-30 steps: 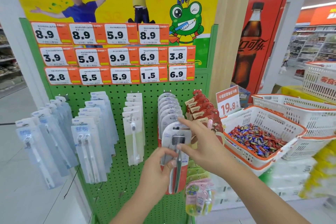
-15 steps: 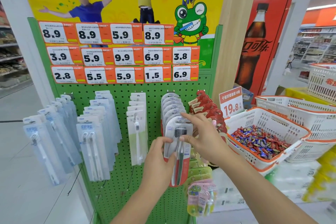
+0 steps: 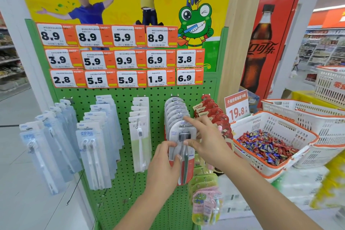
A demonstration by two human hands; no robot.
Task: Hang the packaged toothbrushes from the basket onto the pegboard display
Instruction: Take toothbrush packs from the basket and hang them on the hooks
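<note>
Head view: green pegboard straight ahead, crowded with hanging packs. Front and centre, a carded toothbrush pack with rounded top, dark brush heads and red-and-green handles, hanging at the front of its own row of grey-topped packs. Left hand gripping the pack's lower left edge, thumb on the face of the card, remaining digits curled round behind. Right hand pinching the right edge at brush-head height with the thumb, index finger stretched up to the pack's top, right at the hook (hook itself hidden by card and fingertip).

Crowding on the right: a row of red-topped packs just beside, partly covered by the right hand. Directly below, green and pink children's packs touching or nearly touching the held pack's bottom end. To the left, a row of pale green single-brush packs, then clear twin-brush packs, then longer clear packs at the far left edge.

Above the hooks, three rows of orange-and-white price tags, and over those a yellow poster with a cartoon frog.

Off to the right, a white-and-orange basket of wrapped candies (tilted toward the viewer), stacked beside more such baskets, with a 19.8 price sign between pegboard and baskets. Behind that, a red cola banner.
</note>
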